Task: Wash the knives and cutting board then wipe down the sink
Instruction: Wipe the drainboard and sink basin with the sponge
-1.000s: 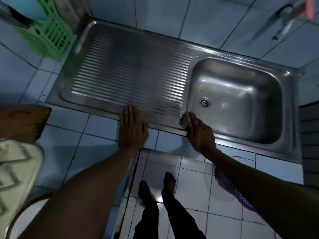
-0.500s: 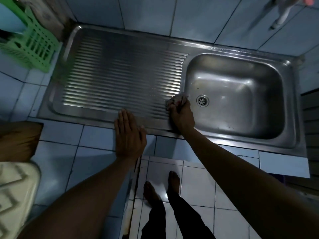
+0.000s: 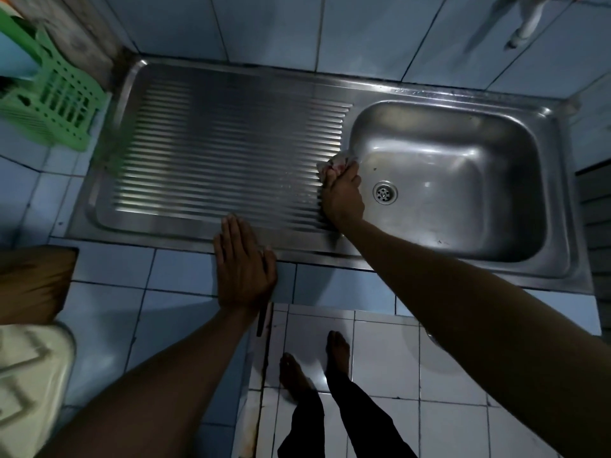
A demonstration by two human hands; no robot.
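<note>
Item 1: your right hand (image 3: 342,196), at centre right of the frame, gripped a crumpled cloth (image 3: 335,161) on the ridge between the ribbed drainboard (image 3: 215,153) and the basin of the sink (image 3: 479,133).
Item 2: your left hand (image 3: 243,262), lower centre, lay flat with fingers straight (holding nothing), fingertips on the sink's front rim, palm on the tiled counter (image 3: 109,269).
Item 3: drain (image 3: 384,192), just right of your right hand.
Item 4: green basket (image 3: 56,107), upper left.
Item 5: faucet (image 3: 525,24), upper right (blurred).
</note>
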